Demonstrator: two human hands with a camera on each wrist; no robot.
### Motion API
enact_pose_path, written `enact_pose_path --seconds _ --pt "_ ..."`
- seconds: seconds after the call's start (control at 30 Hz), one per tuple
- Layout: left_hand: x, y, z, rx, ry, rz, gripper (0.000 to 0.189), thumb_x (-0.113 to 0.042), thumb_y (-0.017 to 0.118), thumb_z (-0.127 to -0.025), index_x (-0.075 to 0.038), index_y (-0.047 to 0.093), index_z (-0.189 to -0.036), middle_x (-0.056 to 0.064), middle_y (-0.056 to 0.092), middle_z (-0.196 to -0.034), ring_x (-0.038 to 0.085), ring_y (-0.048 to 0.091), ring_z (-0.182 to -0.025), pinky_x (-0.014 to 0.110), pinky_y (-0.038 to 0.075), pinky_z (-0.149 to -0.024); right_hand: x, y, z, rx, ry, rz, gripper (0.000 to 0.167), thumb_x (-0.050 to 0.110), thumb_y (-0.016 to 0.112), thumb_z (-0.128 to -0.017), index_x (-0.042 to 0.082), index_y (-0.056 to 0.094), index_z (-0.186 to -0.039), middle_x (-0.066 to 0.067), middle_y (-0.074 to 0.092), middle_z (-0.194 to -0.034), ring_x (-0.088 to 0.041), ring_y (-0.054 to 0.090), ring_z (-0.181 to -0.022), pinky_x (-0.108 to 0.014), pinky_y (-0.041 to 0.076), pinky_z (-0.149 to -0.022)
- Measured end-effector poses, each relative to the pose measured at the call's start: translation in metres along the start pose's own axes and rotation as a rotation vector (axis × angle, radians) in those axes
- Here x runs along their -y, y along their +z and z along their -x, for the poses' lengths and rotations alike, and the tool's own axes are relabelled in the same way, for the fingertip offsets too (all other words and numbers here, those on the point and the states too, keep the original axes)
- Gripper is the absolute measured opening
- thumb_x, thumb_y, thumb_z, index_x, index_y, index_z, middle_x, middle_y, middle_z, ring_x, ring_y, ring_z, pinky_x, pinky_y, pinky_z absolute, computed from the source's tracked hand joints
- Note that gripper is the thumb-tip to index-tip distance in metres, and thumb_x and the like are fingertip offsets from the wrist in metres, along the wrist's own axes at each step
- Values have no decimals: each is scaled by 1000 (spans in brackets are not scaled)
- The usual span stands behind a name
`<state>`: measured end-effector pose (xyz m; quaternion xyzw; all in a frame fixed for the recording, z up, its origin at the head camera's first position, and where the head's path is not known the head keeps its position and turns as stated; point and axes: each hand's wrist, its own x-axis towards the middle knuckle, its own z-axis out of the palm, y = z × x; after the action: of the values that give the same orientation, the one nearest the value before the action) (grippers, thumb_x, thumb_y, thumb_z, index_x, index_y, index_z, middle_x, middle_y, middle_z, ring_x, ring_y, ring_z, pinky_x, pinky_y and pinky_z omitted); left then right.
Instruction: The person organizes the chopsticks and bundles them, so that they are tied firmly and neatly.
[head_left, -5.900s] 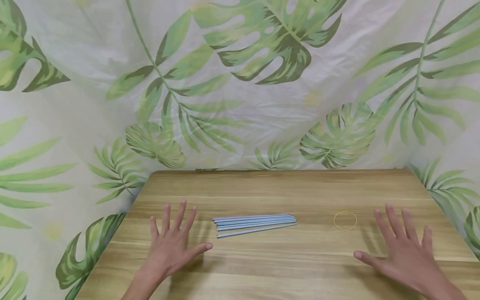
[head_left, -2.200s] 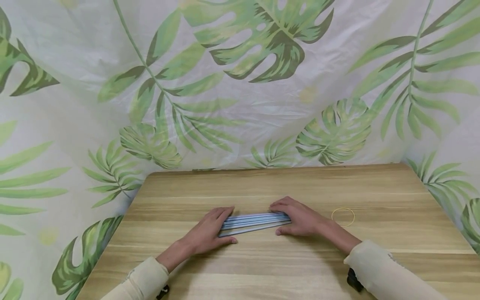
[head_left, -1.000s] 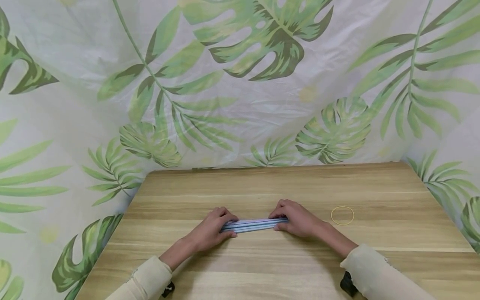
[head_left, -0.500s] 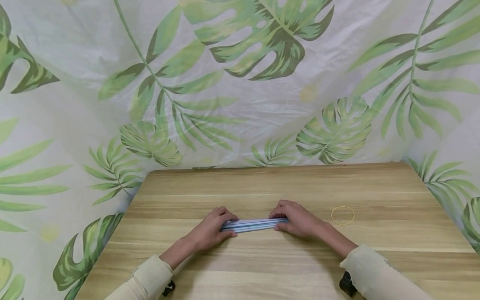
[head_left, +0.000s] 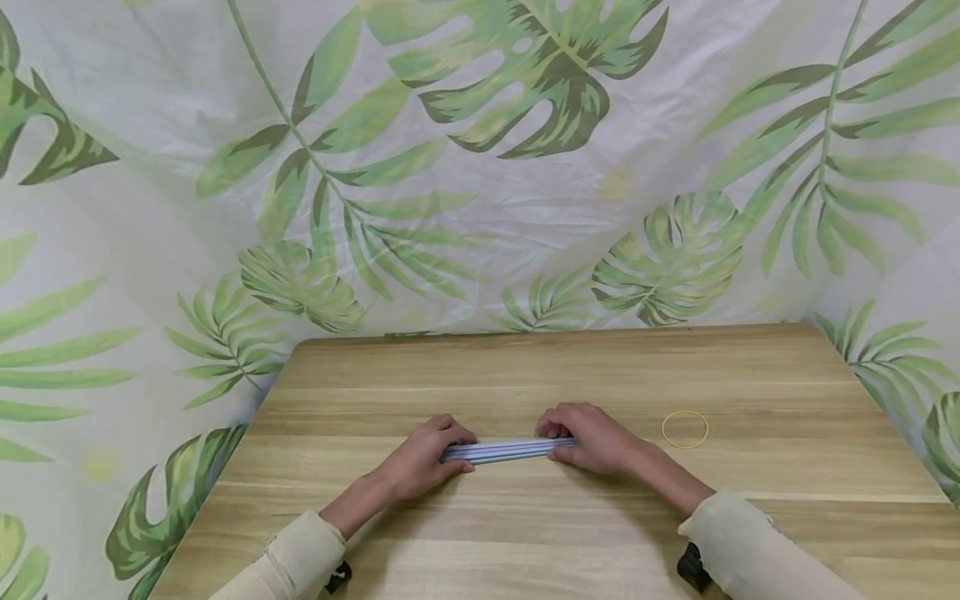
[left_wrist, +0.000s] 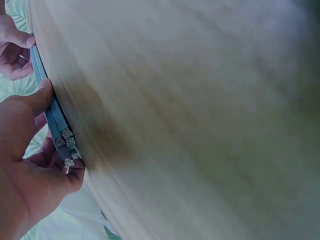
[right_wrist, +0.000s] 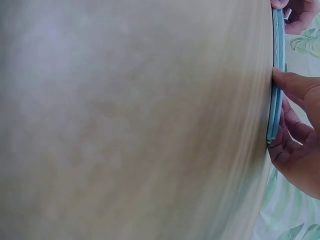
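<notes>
A small bundle of blue chopsticks [head_left: 510, 451] lies sideways low over the table, gathered side by side. My left hand [head_left: 420, 460] grips its left end, thumb on the near side and fingers on the far side. In the left wrist view, the square chopstick ends [left_wrist: 69, 142] show silver flower patterns between thumb and fingers. My right hand [head_left: 600, 440] holds the other end in the same way. The thinner ends [right_wrist: 272, 132] sit between thumb and curled fingers in the right wrist view. A yellow rubber band [head_left: 686, 448] rests flat on the table, beyond the right wrist.
The wood-grain table [head_left: 480, 533] has a far edge against a leaf-print cloth [head_left: 525, 208], which also hangs at both sides. Black wrist devices [head_left: 694, 567] show beneath the cream sleeves [head_left: 757, 542].
Both hands came in from the sides and took hold of the chopsticks, which were spread out and are now squeezed together. Over the last second, the bundle narrowed slightly. The rubber band stayed put.
</notes>
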<state>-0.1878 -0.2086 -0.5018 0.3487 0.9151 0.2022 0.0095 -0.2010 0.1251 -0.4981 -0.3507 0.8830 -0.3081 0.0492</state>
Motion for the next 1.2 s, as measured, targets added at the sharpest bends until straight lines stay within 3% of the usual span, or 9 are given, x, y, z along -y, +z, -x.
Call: enact_pose_path --seconds 0.47,0.73,1.2 --pt "-5 -4 -3 20 -16 27 27 -25 82 -97 -14 75 -120 -3 70 -109 8 63 -95 30 56 -84 4 0 1 -30 -13 79 17 14 84 -92 15 80 -108 6 70 -97 -6 60 -88 -31 51 -83" --pt "-6 -3 -3 24 -23 56 31 -24 82 -97 -14 73 -125 -1 74 -115 10 70 -101 32 59 -88 3 3 1 -5 41 26 16 13 82 -93 15 80 -109 8 73 -98 -3 62 -87 -27 52 -80" --pt "-10 -4 -4 29 -19 49 33 -19 83 -96 -10 74 -126 3 79 -117 12 74 -101 31 61 -87 4 5 1 -23 16 25 17 9 82 -91 11 78 -108 8 76 -93 -1 67 -86 -27 56 -80"
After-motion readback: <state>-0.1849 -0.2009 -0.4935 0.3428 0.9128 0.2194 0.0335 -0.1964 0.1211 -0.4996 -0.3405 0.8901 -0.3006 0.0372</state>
